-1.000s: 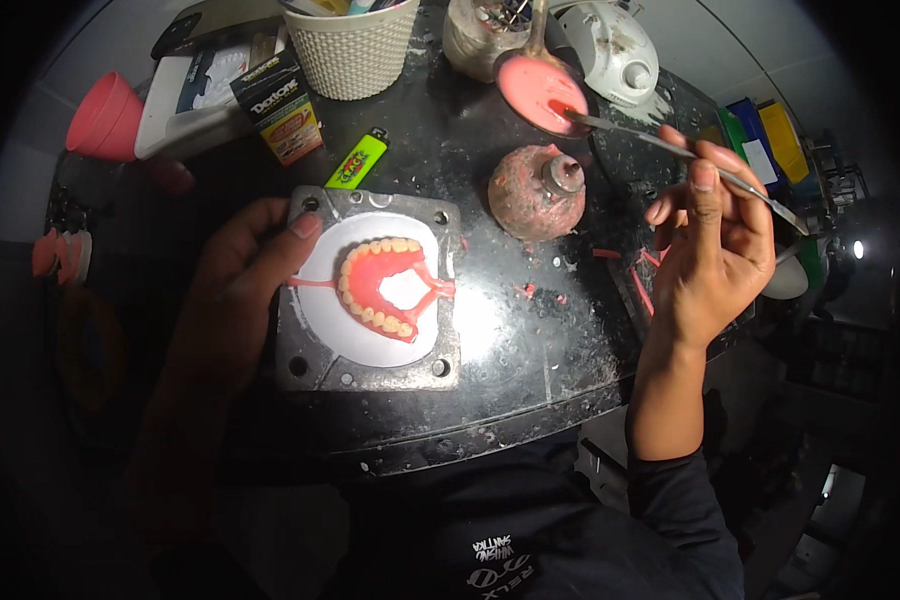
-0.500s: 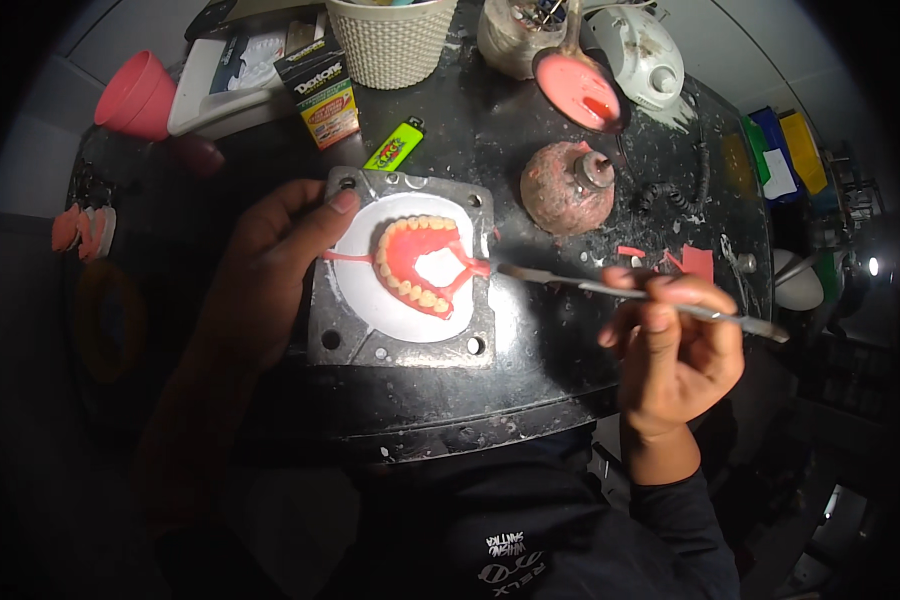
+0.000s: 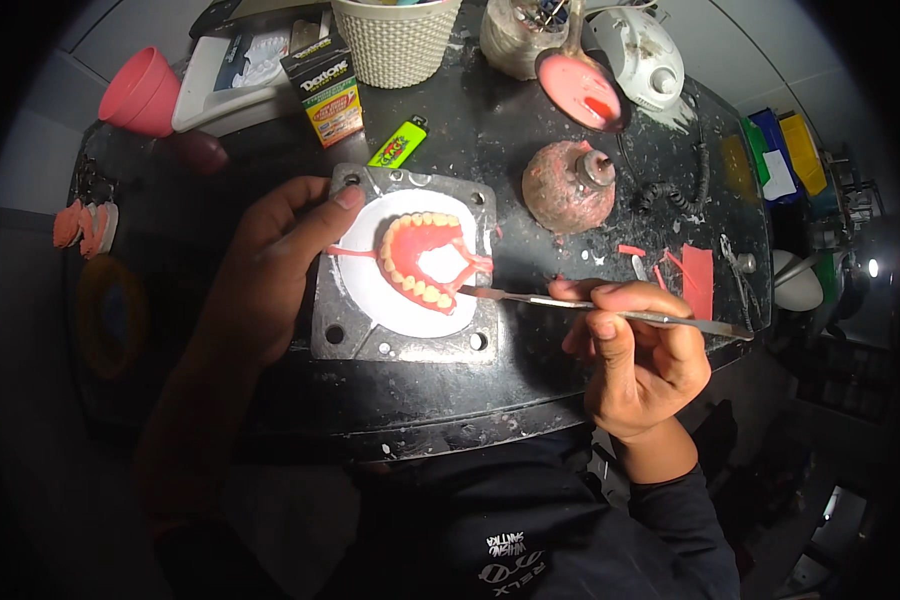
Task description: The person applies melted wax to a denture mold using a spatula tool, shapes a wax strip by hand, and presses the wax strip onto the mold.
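My left hand grips the left side of a grey metal flask on the bench, thumb on its upper corner. The flask holds white plaster with a pink denture wax set with cream teeth, plus pink strands at left and right. My right hand is closed round a thin double-ended metal spatula, held roughly level. Its left tip is at the denture's lower right end; contact is too small to confirm.
Behind are a lighter, box, wicker-patterned basket, dish of pink wax, crusted round burner and white machine. Pink wax pieces lie right; a pink cup stands left.
My right hand has brought the spatula from the pink wax dish down and leftward to the denture. The flask appears slightly higher and further right, as does the bench in this view.
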`<action>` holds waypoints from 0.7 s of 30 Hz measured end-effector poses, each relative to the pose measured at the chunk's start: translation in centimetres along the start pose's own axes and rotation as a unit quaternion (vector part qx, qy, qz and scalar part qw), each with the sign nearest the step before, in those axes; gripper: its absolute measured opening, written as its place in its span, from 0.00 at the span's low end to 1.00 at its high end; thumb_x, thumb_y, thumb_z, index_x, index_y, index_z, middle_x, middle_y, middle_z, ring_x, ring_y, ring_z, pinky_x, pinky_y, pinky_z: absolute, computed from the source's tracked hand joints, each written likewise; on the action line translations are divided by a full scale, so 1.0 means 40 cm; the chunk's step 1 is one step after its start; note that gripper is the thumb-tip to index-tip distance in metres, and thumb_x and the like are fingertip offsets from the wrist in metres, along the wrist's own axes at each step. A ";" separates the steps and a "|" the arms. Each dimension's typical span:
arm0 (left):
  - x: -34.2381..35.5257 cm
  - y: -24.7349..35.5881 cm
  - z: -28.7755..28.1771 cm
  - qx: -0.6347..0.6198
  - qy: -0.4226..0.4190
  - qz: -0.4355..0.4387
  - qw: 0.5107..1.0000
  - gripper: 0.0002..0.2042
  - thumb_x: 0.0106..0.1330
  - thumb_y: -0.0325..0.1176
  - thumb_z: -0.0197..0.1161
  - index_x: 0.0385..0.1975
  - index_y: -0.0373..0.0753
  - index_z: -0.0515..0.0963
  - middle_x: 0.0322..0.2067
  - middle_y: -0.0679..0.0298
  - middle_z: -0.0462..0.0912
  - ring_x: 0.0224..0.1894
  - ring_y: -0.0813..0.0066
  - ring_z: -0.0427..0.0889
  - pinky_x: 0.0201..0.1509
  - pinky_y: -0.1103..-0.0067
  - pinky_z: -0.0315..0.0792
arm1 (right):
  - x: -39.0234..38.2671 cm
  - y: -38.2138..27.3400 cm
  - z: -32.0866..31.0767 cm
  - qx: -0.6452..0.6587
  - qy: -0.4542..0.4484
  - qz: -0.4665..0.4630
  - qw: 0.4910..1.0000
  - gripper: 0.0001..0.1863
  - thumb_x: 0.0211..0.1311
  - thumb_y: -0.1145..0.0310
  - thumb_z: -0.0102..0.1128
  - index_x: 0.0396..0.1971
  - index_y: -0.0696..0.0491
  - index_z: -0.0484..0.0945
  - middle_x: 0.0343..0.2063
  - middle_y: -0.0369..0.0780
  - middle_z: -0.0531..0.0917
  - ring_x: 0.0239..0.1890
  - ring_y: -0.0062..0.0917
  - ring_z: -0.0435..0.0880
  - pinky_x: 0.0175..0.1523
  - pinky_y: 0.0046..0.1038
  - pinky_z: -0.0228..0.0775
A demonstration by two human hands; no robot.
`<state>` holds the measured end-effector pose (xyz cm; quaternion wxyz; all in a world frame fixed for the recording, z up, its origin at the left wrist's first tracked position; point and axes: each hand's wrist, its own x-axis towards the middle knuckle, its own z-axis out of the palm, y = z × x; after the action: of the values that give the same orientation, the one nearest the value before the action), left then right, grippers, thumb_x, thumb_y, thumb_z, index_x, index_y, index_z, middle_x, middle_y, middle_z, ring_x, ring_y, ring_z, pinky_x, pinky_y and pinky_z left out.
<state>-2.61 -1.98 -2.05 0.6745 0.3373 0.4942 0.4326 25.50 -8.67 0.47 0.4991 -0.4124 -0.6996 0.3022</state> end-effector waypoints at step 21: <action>0.003 -0.012 -0.013 -0.008 -0.010 0.013 1.000 0.11 0.76 0.37 0.62 0.44 0.34 0.80 0.34 0.68 0.84 0.35 0.88 0.80 0.40 0.86 0.73 | 0.067 0.011 -0.053 -0.037 0.157 -0.072 0.984 0.09 0.78 0.73 0.55 0.49 0.62 0.75 0.40 0.58 0.87 0.18 0.18 0.78 0.21 0.15 0.65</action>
<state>-2.97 -2.05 -2.66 0.6764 0.3423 0.4796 0.4419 27.19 -6.08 1.99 0.6078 -0.4214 -0.6511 0.1704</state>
